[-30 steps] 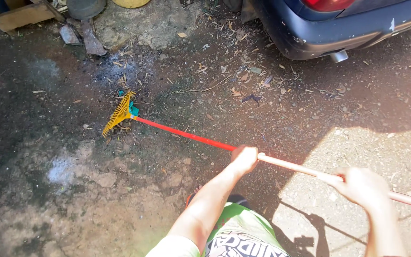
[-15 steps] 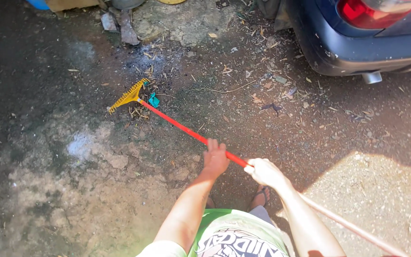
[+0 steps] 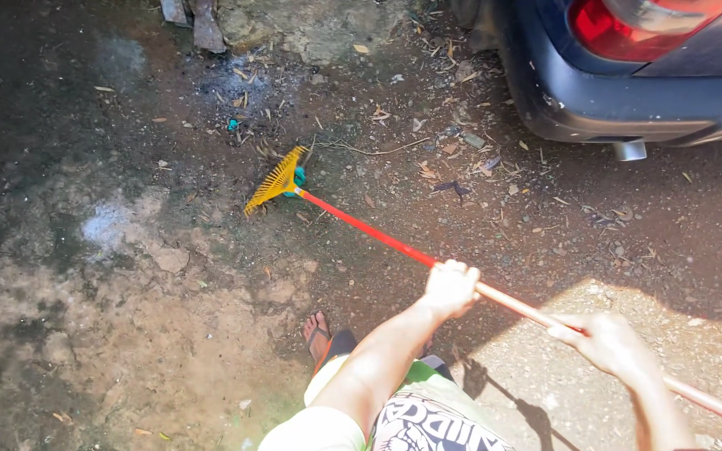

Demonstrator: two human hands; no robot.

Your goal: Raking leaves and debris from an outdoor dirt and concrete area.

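I hold a rake with a long red handle (image 3: 369, 231) and a yellow fan-shaped head (image 3: 276, 180). The head rests on the dirt ground among dry leaves and twigs, with a small teal piece at its neck. My left hand (image 3: 450, 286) grips the handle near its middle. My right hand (image 3: 607, 341) grips it further back, where the handle looks pale in the sunlight. My foot in a sandal (image 3: 317, 331) stands on the ground below the handle.
The rear bumper of a dark blue car (image 3: 628, 92) with a red tail light and an exhaust pipe (image 3: 630, 150) is at the upper right. Stones and rubble (image 3: 202, 21) lie at the top. Leaves and twigs (image 3: 444, 159) are scattered near the car.
The rake head has been pulled toward me and to the right. My hands have moved apart along the handle, the right one sliding back toward its end.
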